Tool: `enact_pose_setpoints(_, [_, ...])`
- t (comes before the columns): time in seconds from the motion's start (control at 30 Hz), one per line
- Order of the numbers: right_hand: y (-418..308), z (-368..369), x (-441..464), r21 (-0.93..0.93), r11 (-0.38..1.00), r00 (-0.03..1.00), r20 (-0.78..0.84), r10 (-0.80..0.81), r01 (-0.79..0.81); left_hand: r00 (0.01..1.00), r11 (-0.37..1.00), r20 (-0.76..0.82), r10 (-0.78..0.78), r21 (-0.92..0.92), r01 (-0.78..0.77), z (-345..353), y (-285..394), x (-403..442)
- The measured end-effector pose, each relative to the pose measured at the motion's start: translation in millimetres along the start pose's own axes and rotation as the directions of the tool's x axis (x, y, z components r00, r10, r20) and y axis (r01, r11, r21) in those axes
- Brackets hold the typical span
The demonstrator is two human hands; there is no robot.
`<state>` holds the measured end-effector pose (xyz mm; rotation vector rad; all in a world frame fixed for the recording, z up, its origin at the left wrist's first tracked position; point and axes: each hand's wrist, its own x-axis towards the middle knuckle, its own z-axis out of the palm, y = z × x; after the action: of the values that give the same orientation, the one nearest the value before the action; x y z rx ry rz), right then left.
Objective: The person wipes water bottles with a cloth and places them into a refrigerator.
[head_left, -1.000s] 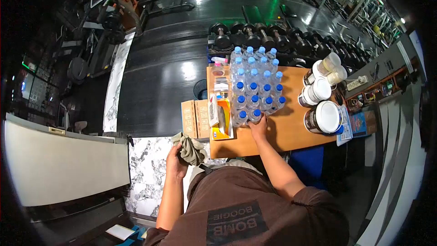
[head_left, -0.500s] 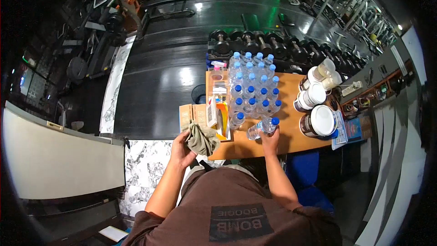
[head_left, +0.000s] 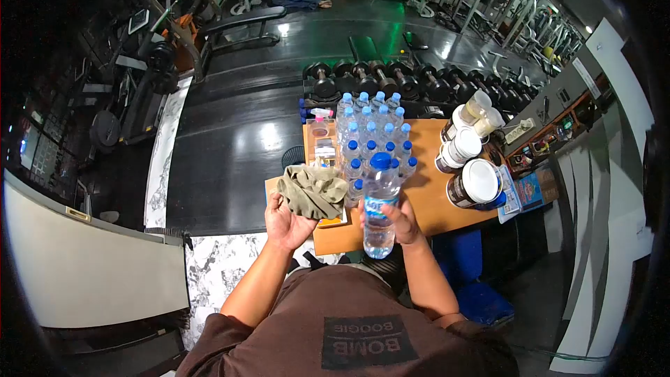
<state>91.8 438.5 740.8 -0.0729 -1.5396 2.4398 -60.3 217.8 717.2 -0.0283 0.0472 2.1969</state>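
A crumpled olive-green cloth [head_left: 314, 192] is bunched in my left hand [head_left: 285, 227], its folds hiding most of the fingers. My right hand [head_left: 405, 222] grips a clear water bottle [head_left: 379, 237] with a blue cap and a blue label. The bottle stands upright in the air, close to my body and in front of the table edge. Behind it, several similar bottles [head_left: 370, 129] stand in rows on the wooden table [head_left: 426, 188], and the held bottle covers part of the nearest ones.
White-lidded tubs [head_left: 480, 180] stand on the table's right side, beside papers [head_left: 509, 192]. At the left edge is a spray bottle [head_left: 319, 122]. A rack of dumbbells [head_left: 405, 80] runs behind the table. A blue chair [head_left: 464, 258] sits below it at right.
My right hand has lifted the bottle from near the tabletop and turned it upright, closer to me. The left hand has raised the cloth slightly. The view has shifted a little.
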Motion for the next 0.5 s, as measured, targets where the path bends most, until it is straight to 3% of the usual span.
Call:
enact_pose_setpoints(0.13, [-3, 33, 5, -0.001, 0.997, 0.984, 0.161, 0.078, -0.079, 0.986, 0.971, 0.157, 0.055, 0.222, -0.09, 32, 9, 7])
enact_pose_setpoints(0.23, [1, 49, 7, 0.033, 0.991, 0.971, 0.208, 0.121, -0.131, 0.964, 0.865, 0.239, 0.114, 0.454, -0.214, 63, 16, 11])
enact_pose_setpoints(0.3, [3, 57, 12, 0.098, 0.973, 0.946, 0.271, 0.177, -0.21, 0.959, 0.732, 0.271, 0.079, 0.637, -0.24, 79, 25, 13])
enact_pose_setpoints(0.4, [-2, 69, 15, 0.11, 0.967, 0.937, 0.292, 0.19, -0.231, 0.941, 0.369, 0.329, -0.08, 0.886, -0.279, 120, 27, 11])
enact_pose_setpoints(0.43, [-5, 73, 16, 0.105, 0.963, 0.934, 0.293, 0.207, -0.246, 0.934, 0.246, 0.329, -0.137, 0.925, -0.29, 128, 27, 10])
enact_pose_setpoints(0.47, [-6, 75, 19, 0.099, 0.964, 0.931, 0.302, 0.207, -0.247, 0.87, 0.092, 0.461, -0.174, 0.887, -0.452, 131, 27, 15])
enact_pose_setpoints(0.5, [-7, 77, 20, 0.122, 0.957, 0.927, 0.306, 0.216, -0.263, 0.87, 0.089, 0.463, -0.167, 0.886, -0.455, 139, 28, 17])
